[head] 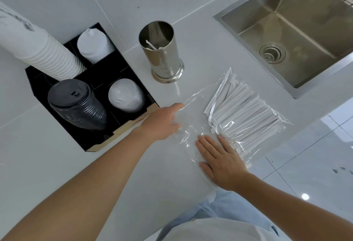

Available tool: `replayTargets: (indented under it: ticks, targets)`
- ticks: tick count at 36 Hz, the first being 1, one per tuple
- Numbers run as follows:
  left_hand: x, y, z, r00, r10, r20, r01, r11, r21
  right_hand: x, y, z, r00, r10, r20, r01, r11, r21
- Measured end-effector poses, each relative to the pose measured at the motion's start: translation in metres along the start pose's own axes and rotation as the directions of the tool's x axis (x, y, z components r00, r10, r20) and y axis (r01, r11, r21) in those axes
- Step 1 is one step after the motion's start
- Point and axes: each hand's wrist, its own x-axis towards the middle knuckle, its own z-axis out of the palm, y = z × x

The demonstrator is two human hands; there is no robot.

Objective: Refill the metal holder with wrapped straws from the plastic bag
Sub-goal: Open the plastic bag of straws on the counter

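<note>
A shiny metal holder (162, 49) stands upright on the white counter, with one or two wrapped straws low inside it. In front of it lies a clear plastic bag (193, 107); a bundle of white wrapped straws (246, 114) fills its right half. My left hand (164, 122) touches the bag's empty left end, fingers curled at the plastic; whether it grips the film I cannot tell. My right hand (219, 158) lies flat on the bag's near edge, fingers spread, beside the straws.
A black organiser (95, 80) at the left holds stacked white cups (38, 49), black lids (76, 105) and clear lids (126, 95). A steel sink (286, 30) is sunk in the counter at the right. The counter's edge runs close behind my right hand.
</note>
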Motion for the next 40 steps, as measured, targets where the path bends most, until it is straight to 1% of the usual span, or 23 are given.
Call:
replayTargets:
  ticks: [3,5,9,13,15,17,19,22,23,24,25,26,28,30,34,37,40]
  targets:
    - [0.006,0.005,-0.001,0.999,0.045,-0.014,-0.043,0.991,0.126,0.000,-0.002,-0.001,1.000,0.003,-0.014,-0.003,1.000,0.000]
    - [0.006,0.002,0.000,0.996,0.072,-0.044,-0.065,0.987,0.145,-0.001,-0.004,-0.001,1.000,0.008,-0.009,-0.008,1.000,-0.002]
    - [0.002,-0.010,0.002,0.994,0.072,-0.078,-0.069,0.997,0.039,-0.011,-0.003,-0.001,1.000,0.016,-0.020,-0.016,1.000,-0.003]
    - [-0.005,-0.022,0.006,0.993,0.072,-0.092,-0.075,0.997,-0.031,-0.019,-0.003,0.001,1.000,0.014,-0.028,-0.014,1.000,0.002]
    - [-0.006,-0.027,0.009,0.993,0.054,-0.106,-0.060,0.997,-0.054,-0.019,-0.004,0.001,1.000,0.020,-0.019,-0.019,1.000,0.006]
    - [-0.008,-0.028,0.011,0.993,0.036,-0.109,-0.040,0.999,-0.035,-0.021,-0.005,0.000,1.000,0.014,-0.020,-0.014,1.000,0.008]
    - [-0.010,-0.025,0.010,0.994,0.039,-0.104,-0.035,0.998,0.047,-0.026,-0.006,0.000,0.999,0.007,-0.033,-0.007,1.000,0.013]
    - [-0.009,-0.017,0.009,0.996,0.083,-0.044,-0.071,0.974,0.216,-0.030,-0.006,0.000,0.999,0.003,-0.045,-0.002,1.000,0.022]
    - [-0.007,-0.015,0.010,0.993,0.118,-0.028,-0.103,0.938,0.330,-0.031,-0.007,-0.001,0.999,0.007,-0.047,-0.006,1.000,0.025]
    - [-0.004,-0.012,0.013,0.986,0.169,-0.017,-0.142,0.877,0.459,-0.031,-0.007,-0.001,0.999,0.012,-0.046,-0.011,1.000,0.028]
    - [-0.002,-0.009,0.015,0.978,0.209,0.004,-0.177,0.818,0.547,-0.030,-0.008,-0.001,0.999,0.017,-0.043,-0.015,0.999,0.032]
    - [0.000,-0.005,0.018,0.973,0.230,0.033,-0.205,0.782,0.589,-0.030,-0.008,-0.001,0.999,0.019,-0.041,-0.018,0.999,0.036]
    - [0.003,0.002,0.025,0.962,0.256,0.099,-0.264,0.764,0.589,-0.029,-0.007,-0.002,0.999,0.017,-0.038,-0.015,0.999,0.047]
    - [0.005,0.011,0.031,0.952,0.279,0.130,-0.301,0.764,0.571,-0.028,-0.007,-0.002,1.000,0.014,-0.021,-0.012,0.998,0.060]
    - [0.006,0.018,0.037,0.945,0.315,0.091,-0.314,0.790,0.526,-0.029,-0.002,-0.003,0.998,0.065,0.015,-0.066,0.991,0.119]
    - [0.005,0.013,0.039,0.940,0.325,0.098,-0.330,0.803,0.497,-0.033,0.000,-0.006,0.994,0.113,0.007,-0.113,0.989,0.098]
    - [0.000,0.005,0.039,0.931,0.353,0.090,-0.354,0.815,0.459,-0.035,-0.002,-0.005,0.992,0.124,0.012,-0.124,0.990,0.069]
